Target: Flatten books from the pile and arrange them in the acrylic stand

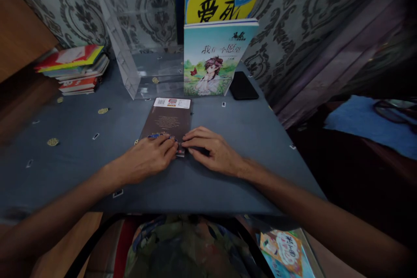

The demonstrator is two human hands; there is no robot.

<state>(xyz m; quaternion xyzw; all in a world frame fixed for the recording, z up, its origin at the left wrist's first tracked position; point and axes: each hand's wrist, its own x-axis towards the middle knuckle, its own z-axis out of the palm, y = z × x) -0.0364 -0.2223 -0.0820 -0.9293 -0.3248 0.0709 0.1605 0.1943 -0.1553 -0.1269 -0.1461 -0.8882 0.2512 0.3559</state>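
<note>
At ten o'clock from the brown book point(169, 119), a stack of books point(80, 69) lies on the blue-grey tablecloth point(81, 147). At eleven o'clock is a transparent stand point(125, 71). The left hand point(151, 158) covers the brown book's six o'clock end: fingers bent, close together, resting on the cover; thumb hidden, so whether it grips cannot be told. The brown book lies flat, its barcode label point(179, 103) at the twelve o'clock end. At one o'clock, a teal-green book point(200, 82) stands upright before a blue-and-yellow book point(195, 0). The right hand point(216, 152) is at four o'clock: fingers extended, fingertips at the brown book's right edge, thumb narrowly spaced from them; whether they pinch the edge cannot be told. At two o'clock lies a flat black object point(244, 87). Between four and five o'clock, below the table edge, is an orange-and-blue book point(286, 252). At three o'clock, well apart, glasses point(391, 115) lie on a blue cloth point(355, 115).
</note>
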